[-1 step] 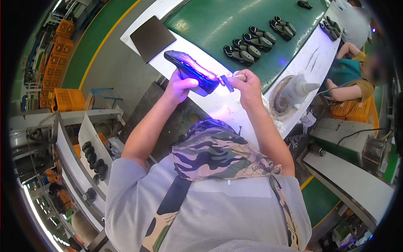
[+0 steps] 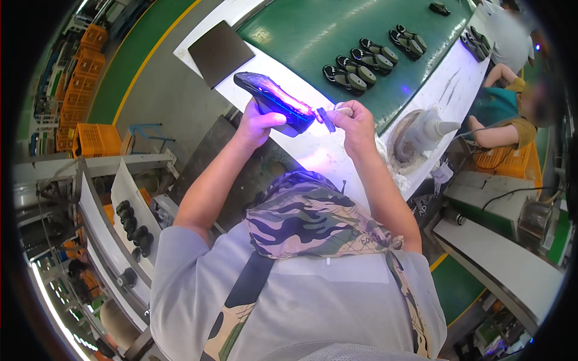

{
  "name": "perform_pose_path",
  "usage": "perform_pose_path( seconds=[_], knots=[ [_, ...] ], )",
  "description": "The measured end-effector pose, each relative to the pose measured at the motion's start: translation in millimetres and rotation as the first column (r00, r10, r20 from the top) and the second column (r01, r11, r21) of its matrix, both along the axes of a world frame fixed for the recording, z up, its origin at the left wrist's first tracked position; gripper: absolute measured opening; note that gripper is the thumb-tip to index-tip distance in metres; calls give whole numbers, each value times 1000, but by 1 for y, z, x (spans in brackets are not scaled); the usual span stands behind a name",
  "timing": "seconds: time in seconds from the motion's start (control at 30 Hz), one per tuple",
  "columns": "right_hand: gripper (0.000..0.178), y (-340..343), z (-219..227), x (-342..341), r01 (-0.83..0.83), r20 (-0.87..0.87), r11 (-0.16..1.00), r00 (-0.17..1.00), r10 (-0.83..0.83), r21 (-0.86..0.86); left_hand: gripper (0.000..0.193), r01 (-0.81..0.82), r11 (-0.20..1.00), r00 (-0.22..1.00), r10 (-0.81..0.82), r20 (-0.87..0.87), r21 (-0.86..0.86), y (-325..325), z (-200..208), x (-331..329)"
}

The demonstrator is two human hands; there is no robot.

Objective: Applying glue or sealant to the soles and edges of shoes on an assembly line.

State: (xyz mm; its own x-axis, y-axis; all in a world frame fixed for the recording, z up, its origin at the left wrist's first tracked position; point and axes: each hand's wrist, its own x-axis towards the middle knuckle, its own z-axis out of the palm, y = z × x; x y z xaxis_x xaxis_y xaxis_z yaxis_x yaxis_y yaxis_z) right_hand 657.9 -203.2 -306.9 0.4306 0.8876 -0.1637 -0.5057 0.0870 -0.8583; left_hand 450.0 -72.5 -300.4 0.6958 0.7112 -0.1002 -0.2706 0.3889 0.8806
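Observation:
My left hand (image 2: pixel 256 126) is closed round the heel side of a dark shoe last (image 2: pixel 290 119), tilted over the white table edge (image 2: pixel 328 157). Bright violet light falls on its lower face, which glows pink and white. At the last's right end, my right hand (image 2: pixel 356 125) pinches a small dark strap (image 2: pixel 327 119). A pale, rounded piece (image 2: pixel 344 111) shows by those fingertips; I cannot tell what it is. The strap is close to the last, and whether they are joined is unclear.
Several black sandals (image 2: pixel 373 60) lie on the green belt (image 2: pixel 289 30) ahead. A brown square board (image 2: pixel 220 54) sits at the left corner. To the right stand a white nozzle bottle (image 2: pixel 428 129) and a round dish (image 2: pixel 400 139). Another person (image 2: pixel 497 105) is at far right.

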Motion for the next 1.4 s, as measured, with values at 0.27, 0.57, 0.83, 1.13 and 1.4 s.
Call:
perform_pose_path(
  seconds=[0.27,0.57,0.83,1.13,1.4],
  knots=[
    [14,52,-32,-49,-106,-3,990,994,107,-92,59,-276,815,910,392,-133,510,4,16,-59],
    [17,111,4,-138,-414,-103,905,909,404,-100,58,-426,619,711,680,-180,660,-7,24,-150],
    [12,141,-9,-165,-616,-220,788,766,604,17,71,-548,305,272,945,-179,779,-32,153,-297],
    [8,128,-49,-115,-542,-224,837,827,516,-73,63,-809,200,-165,825,-540,553,-82,261,-570],
    [26,76,-66,-30,-192,-48,945,981,185,-266,62,150,888,-908,298,-294,435,-100,256,-741]
  ],
)
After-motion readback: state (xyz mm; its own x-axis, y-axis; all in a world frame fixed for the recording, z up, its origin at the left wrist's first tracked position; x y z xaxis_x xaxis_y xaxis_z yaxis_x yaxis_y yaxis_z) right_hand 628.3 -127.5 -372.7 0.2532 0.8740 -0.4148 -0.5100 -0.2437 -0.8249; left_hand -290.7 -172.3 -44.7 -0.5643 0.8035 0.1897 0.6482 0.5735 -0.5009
